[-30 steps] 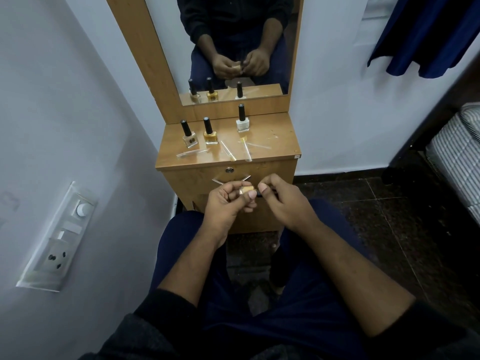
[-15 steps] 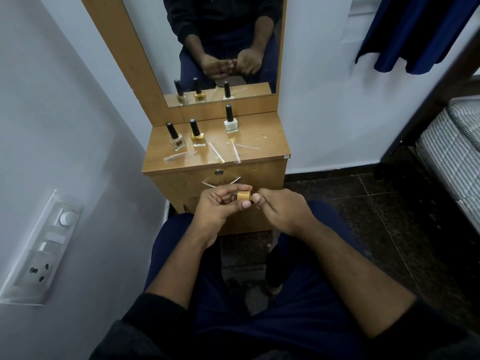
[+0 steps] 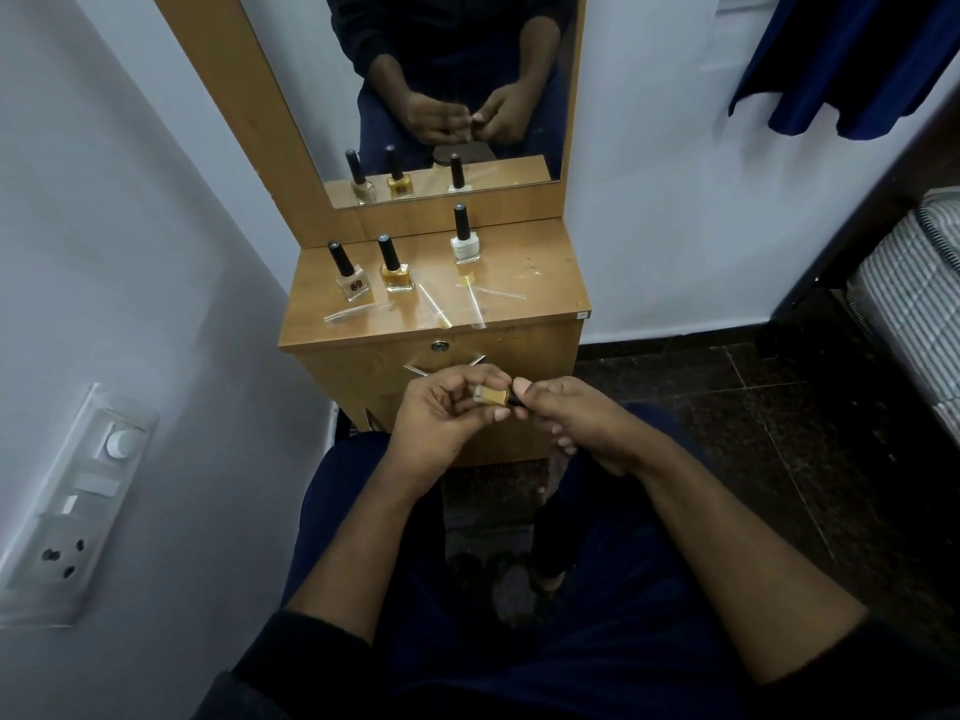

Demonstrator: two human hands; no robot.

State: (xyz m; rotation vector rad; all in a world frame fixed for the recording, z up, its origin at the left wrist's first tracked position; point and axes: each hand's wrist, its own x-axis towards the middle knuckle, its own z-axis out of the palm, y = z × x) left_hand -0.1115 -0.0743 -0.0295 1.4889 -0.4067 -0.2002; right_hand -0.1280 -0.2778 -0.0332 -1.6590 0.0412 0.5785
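Held bottle: a small gold nail-polish bottle [image 3: 491,396] lies on its side in the air between both hands, above the person's lap and in front of the cabinet's drawer.
Cap: its black cap [image 3: 516,399] points toward the right hand; only a short piece shows.
Left hand [image 3: 441,426]: fingers and thumb are curled round the glass body, fingertips above and thumb below.
Right hand [image 3: 576,423]: thumb and fingers pinch the cap end, the other fingers curled under.
Cabinet top [image 3: 535,272]: a wooden surface just beyond the hands, against the wall.
Standing bottles: a pale bottle [image 3: 354,285] and a gold bottle [image 3: 397,277] stand upright side by side at the left; a white bottle [image 3: 465,247] stands apart to the right, nearer the mirror.
Clear strips [image 3: 430,302]: several thin transparent pieces lie scattered on the top, in front of the bottles.
Mirror [image 3: 467,54]: wood-framed, it shows the hands and the three bottles.
Switch panel [image 3: 72,511]: fixed on the left wall.
Blue cloth [image 3: 857,59]: hangs at the upper right.
Striped mattress [image 3: 922,288]: at the right edge.
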